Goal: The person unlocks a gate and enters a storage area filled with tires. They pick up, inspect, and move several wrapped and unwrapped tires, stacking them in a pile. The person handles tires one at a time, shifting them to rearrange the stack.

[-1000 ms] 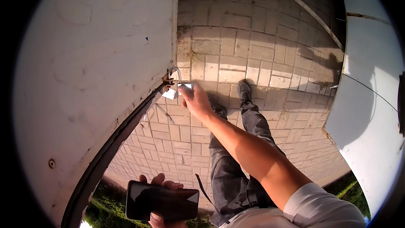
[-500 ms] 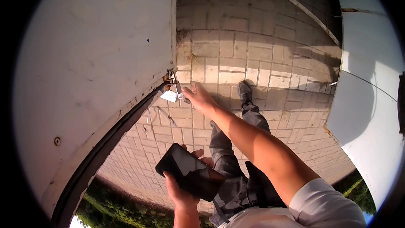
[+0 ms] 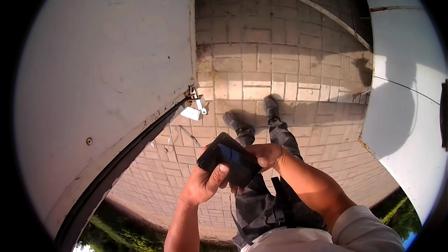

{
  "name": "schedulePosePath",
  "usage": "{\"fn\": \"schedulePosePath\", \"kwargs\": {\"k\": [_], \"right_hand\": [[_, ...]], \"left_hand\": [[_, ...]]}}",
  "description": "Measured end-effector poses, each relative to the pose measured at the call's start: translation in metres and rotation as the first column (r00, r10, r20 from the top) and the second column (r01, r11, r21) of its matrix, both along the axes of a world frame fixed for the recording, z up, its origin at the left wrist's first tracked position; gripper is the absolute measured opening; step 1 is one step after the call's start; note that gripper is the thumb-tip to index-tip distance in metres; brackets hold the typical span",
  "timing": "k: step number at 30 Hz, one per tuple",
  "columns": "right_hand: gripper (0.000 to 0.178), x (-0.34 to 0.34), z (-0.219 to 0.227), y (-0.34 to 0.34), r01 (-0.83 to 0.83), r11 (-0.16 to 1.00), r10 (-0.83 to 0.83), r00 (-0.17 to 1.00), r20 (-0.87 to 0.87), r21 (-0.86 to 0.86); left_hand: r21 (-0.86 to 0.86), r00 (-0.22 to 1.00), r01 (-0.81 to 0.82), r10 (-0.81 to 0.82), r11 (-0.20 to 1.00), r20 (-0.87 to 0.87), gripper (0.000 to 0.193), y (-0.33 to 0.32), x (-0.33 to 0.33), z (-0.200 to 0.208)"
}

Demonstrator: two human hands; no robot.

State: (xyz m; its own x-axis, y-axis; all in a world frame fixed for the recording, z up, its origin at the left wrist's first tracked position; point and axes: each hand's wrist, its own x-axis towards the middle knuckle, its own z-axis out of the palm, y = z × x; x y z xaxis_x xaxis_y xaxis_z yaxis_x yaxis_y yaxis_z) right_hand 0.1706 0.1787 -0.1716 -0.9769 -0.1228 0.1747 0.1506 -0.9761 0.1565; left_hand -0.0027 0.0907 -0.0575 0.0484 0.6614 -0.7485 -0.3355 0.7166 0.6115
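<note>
A black smartphone point(image 3: 234, 157), its screen dark and turned up, is held in front of my body between both hands. My left hand point(image 3: 200, 184) is closed around its near left side, with the thumb lying over the edge of the screen. At the right end, my right hand point(image 3: 268, 155) grips the phone too, thumb on top and some fingers hidden beneath. Beyond my hands, a padlock point(image 3: 199, 103) hangs from a rusty hasp point(image 3: 190, 92) at the corner of a white metal panel. Beside the padlock is a white tag point(image 3: 191, 113).
The large white metal panel point(image 3: 116, 56) with a dark lower edge fills the left side. Another white panel point(image 3: 396, 98) rises at right. A rusty bar point(image 3: 308, 3) crosses the far end. Paving bricks point(image 3: 256, 79) lie underfoot, with greenery point(image 3: 121, 231) behind.
My right hand has come back from the padlock and taken hold of the phone's right end. The phone has moved up and to the right. Both shoes now show.
</note>
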Motion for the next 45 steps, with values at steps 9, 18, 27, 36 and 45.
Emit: {"fn": "schedulePosePath", "kwargs": {"k": [9,18,27,36,45], "right_hand": [[0.065,-0.044,-0.048,0.030,0.201,0.956,-0.288,0.780,0.556,0.213],[0.056,-0.126,-0.103,0.059,0.309,0.950,-0.285,0.783,0.553,0.052],[0.057,-0.139,-0.105,0.048,0.540,0.822,-0.332,0.710,0.621,-0.178],[0.055,-0.137,-0.099,0.062,0.382,0.924,-0.316,0.739,0.595,0.017],[0.061,-0.083,-0.039,0.048,0.243,0.913,-0.378,0.807,0.454,0.328]], "left_hand": [[-0.394,-0.387,0.811,-0.109,0.432,-0.916,0.033,0.037,-0.063,0.024],[-0.713,-0.705,0.682,-0.117,0.162,-0.700,0.026,0.040,-0.077,0.003],[-0.684,-0.684,0.707,-0.073,0.177,-0.726,0.025,0.045,-0.080,-0.004],[-0.683,-0.660,0.695,-0.180,0.223,-0.730,0.024,0.025,-0.062,-0.005],[-0.711,-0.530,0.572,-0.478,0.408,-0.701,0.039,-0.001,-0.031,-0.005]]}}
